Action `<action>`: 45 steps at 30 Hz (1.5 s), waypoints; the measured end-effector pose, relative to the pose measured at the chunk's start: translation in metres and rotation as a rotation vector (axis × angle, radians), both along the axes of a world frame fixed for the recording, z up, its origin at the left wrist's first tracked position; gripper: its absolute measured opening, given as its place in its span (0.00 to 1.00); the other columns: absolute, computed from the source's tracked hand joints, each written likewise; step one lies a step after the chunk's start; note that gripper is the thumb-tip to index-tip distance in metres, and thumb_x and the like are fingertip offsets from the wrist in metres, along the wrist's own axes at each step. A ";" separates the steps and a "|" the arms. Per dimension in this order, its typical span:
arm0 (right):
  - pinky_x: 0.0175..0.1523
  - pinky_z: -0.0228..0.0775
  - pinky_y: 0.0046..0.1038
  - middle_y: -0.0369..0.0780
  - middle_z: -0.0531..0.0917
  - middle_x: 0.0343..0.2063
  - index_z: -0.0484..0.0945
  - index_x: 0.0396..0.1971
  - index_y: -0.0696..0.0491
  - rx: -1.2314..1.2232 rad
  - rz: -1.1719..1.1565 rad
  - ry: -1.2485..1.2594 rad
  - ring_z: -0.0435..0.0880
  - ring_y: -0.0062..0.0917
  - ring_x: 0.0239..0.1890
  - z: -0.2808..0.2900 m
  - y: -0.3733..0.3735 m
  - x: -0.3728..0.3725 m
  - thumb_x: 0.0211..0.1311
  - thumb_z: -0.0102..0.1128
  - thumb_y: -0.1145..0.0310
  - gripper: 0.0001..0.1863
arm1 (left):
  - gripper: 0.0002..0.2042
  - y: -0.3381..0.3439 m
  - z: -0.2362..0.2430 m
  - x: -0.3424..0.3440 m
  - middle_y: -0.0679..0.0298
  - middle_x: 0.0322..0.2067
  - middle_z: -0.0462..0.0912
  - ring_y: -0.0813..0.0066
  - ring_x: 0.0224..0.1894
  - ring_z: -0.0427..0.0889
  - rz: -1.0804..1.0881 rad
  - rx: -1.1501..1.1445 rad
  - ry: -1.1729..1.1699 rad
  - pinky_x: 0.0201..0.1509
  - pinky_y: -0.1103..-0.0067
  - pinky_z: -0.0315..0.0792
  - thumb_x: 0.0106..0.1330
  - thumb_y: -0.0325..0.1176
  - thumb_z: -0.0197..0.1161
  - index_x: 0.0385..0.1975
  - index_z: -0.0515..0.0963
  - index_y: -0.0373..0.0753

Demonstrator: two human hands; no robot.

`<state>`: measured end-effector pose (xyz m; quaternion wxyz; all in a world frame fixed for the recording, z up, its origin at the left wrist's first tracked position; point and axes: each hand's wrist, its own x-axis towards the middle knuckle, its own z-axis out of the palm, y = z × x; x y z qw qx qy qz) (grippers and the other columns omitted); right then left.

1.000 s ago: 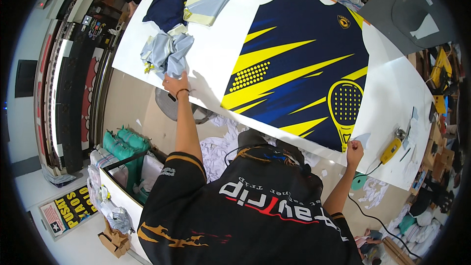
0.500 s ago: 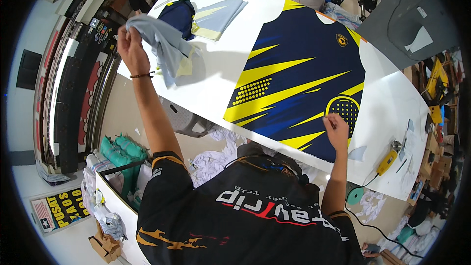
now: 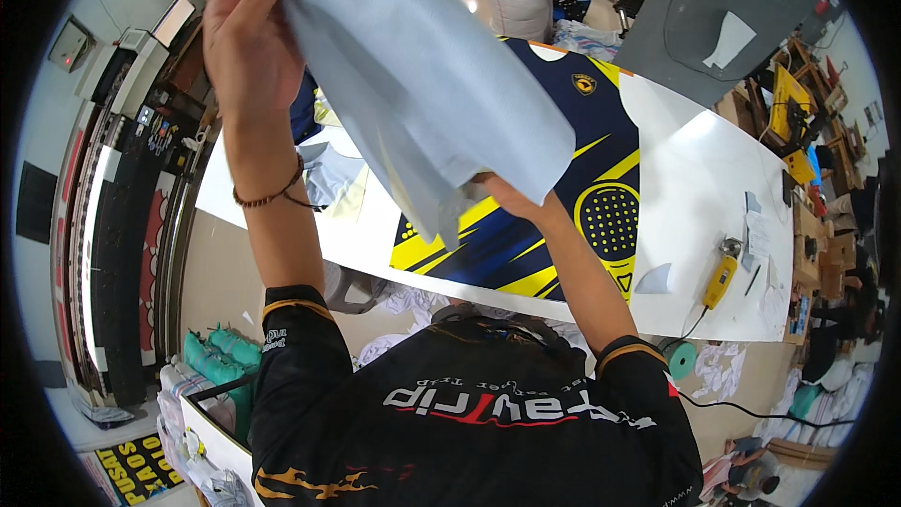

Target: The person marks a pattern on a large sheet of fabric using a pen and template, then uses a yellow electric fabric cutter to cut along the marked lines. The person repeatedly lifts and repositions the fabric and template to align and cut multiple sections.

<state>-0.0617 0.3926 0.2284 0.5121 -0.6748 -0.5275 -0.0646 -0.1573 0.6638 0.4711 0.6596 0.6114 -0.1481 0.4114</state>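
A pale blue-grey fabric piece (image 3: 441, 66) hangs raised over the white table, its far end running out of view at the top. My left hand (image 3: 249, 47) pinches its upper left edge between thumb and fingers. Under the lower edge reaches my right hand (image 3: 516, 199), touching the cloth; its fingers are mostly hidden by the fabric. Beneath lies a large navy shirt panel (image 3: 516, 239) with yellow streaks and a dotted racket print, partly covered by the raised piece. Left of it rest another grey fabric piece (image 3: 333, 174) and a folded navy piece (image 3: 302, 113).
On the right of the table (image 3: 685, 169) lie a yellow corded cutter (image 3: 720, 282) and a small grey scrap (image 3: 654, 279). A wide printer (image 3: 122, 188) stands at the left. White scraps (image 3: 408, 305) litter the floor. A white sack (image 3: 519, 0) stands beyond the table.
My left hand has lifted the grey fabric higher and nearer, and it now spreads wide across the view. My right hand has left the racket print and moved left to the cloth's lower edge.
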 end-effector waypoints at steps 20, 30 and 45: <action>0.34 0.74 0.25 0.38 0.87 0.23 0.87 0.34 0.58 -0.268 -0.586 0.721 0.84 0.19 0.26 -0.182 -0.164 -0.014 0.62 0.69 0.69 0.07 | 0.19 -0.106 -0.419 -0.046 0.60 0.37 0.86 0.75 0.36 0.86 -0.009 -0.247 1.328 0.41 0.80 0.79 0.73 0.44 0.65 0.47 0.83 0.30; 0.35 0.76 0.31 0.40 0.83 0.24 0.84 0.32 0.58 -0.501 -0.576 0.285 0.83 0.32 0.26 -0.215 -0.150 -0.080 0.56 0.74 0.69 0.09 | 0.18 -0.180 -0.446 -0.060 0.58 0.36 0.88 0.75 0.34 0.88 -0.280 -0.135 1.436 0.39 0.80 0.82 0.70 0.39 0.67 0.48 0.84 0.27; 0.35 0.77 0.24 0.38 0.84 0.32 0.83 0.40 0.62 -0.158 -0.417 1.035 0.83 0.22 0.32 -0.195 -0.157 -0.055 0.66 0.67 0.70 0.10 | 0.15 -0.240 -0.461 -0.028 0.57 0.29 0.88 0.66 0.32 0.88 -0.070 0.414 1.203 0.40 0.72 0.81 0.61 0.40 0.74 0.36 0.86 0.32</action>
